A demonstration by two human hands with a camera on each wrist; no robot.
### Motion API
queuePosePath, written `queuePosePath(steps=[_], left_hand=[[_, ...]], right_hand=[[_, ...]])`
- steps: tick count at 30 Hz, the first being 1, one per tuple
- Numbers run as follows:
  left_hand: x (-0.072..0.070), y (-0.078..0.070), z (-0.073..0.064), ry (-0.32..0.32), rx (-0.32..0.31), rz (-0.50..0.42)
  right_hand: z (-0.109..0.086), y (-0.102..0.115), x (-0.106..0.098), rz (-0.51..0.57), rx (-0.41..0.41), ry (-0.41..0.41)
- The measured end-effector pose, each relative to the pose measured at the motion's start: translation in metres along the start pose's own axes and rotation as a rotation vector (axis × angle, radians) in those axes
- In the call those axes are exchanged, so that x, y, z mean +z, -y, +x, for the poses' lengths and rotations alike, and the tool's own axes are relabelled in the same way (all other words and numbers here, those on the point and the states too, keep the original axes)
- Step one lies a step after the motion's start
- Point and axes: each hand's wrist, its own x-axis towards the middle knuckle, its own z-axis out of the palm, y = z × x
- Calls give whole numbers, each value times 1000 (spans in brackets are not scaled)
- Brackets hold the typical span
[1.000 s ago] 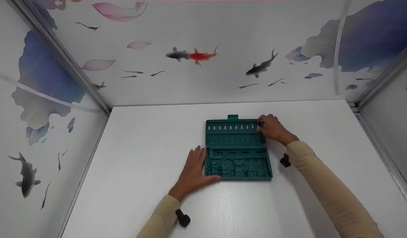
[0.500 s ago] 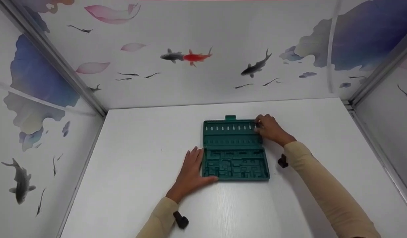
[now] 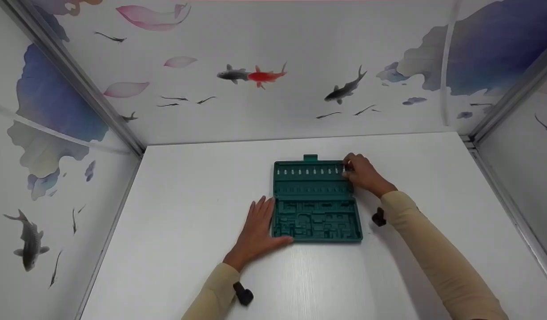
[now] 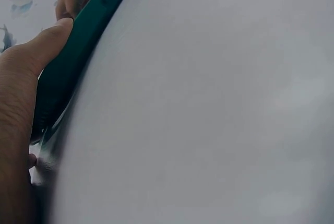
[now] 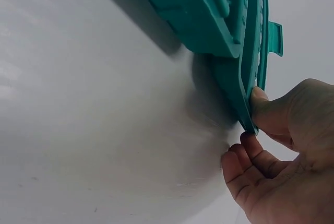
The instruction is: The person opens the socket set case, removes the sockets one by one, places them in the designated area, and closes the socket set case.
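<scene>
A green plastic tool case [image 3: 318, 221] lies opened flat on the white table, its lid half at the back and its moulded tray half in front. My left hand [image 3: 255, 233] rests at the front left corner, fingers straight along the left side and thumb on the front edge. At the far right corner of the lid, my right hand [image 3: 364, 173] pinches the edge. In the right wrist view the thumb [image 5: 259, 104] lies on the lid's inside and the index finger [image 5: 252, 143] just outside its edge. A row of small pale marks runs along the lid up to these fingertips.
The white table [image 3: 189, 195] reaches back to a white wall [image 3: 300, 106] printed with fish and petals. More printed panels stand at the left and right, with metal frame strips at the corners. A latch tab [image 3: 310, 157] sticks out from the lid's back edge.
The view has shifted slightly. Both hands keep their places on the case, and the case has not visibly moved on the table.
</scene>
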Motion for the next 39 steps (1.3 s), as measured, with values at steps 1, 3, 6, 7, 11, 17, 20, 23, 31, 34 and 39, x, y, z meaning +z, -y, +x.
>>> queuePosePath(steps=[1, 3, 6, 7, 11, 17, 20, 23, 31, 34, 39], left_hand=[[0, 0, 0, 2, 3, -1], [-1, 0, 0, 8, 4, -2], [-1, 0, 0, 17, -6, -5], [-1, 0, 0, 19, -8, -3], [0, 0, -1, 20, -13, -4], [0, 1, -1, 15, -8, -7], [0, 0, -1, 10, -7, -15], [0, 0, -2, 11, -14, -11], [1, -1, 0, 27, -30, 21], [1, 0, -1, 25, -26, 22], [1, 0, -1, 17, -14, 24]], right_hand=[[0, 0, 0, 6, 4, -4], [-1, -1, 1, 21, -4, -15], [-2, -2, 2, 56, -21, -38], [-2, -3, 3, 70, -26, -48], [-4, -6, 5, 116, -36, -87], [-4, -11, 10, 127, -45, -156], [-4, -12, 13, 158, -33, -214], [-4, -11, 16, 181, -24, -265], [-8, -12, 18, 213, -16, -323], [-10, -13, 19, 230, -17, -330], [-11, -16, 20, 239, -20, -343]])
